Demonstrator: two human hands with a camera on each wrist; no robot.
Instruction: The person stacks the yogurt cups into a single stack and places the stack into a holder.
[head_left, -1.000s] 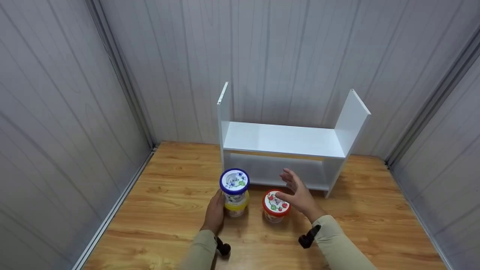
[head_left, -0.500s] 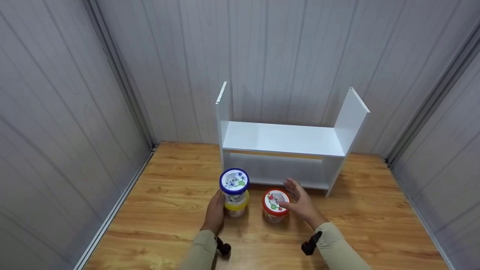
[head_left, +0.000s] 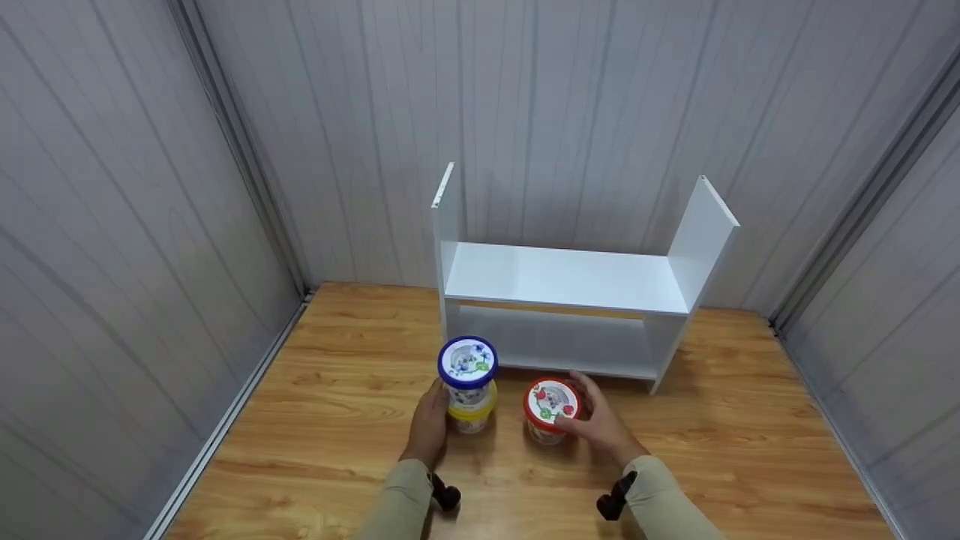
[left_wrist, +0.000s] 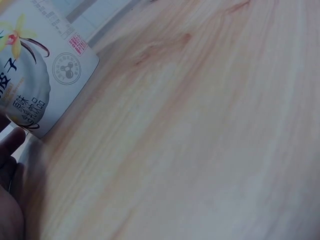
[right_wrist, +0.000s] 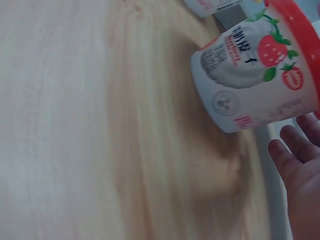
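Three lidded tubs occupy the counter (head_left: 337, 360) I'm watching: the blue-lidded tub (head_left: 468, 362) stacked on the yellow-lidded tub (head_left: 471, 422), and the red-lidded tub (head_left: 541, 405) standing alone at the stack's 3 o'clock. My left hand (head_left: 427, 425) lies against the yellow-lidded tub at its 8 o'clock, low down, I'd judge because steadying the base suits a tall stack; its fingertips are hidden, so I can't tell whether it grips. My right hand (head_left: 600, 426) is spread wide at the red-lidded tub's 4 o'clock, thumb over the lid's near edge, fingers by the far side, likely because the rim gives good purchase. The white shelf (head_left: 570, 277) stands beyond, towards 1 o'clock.
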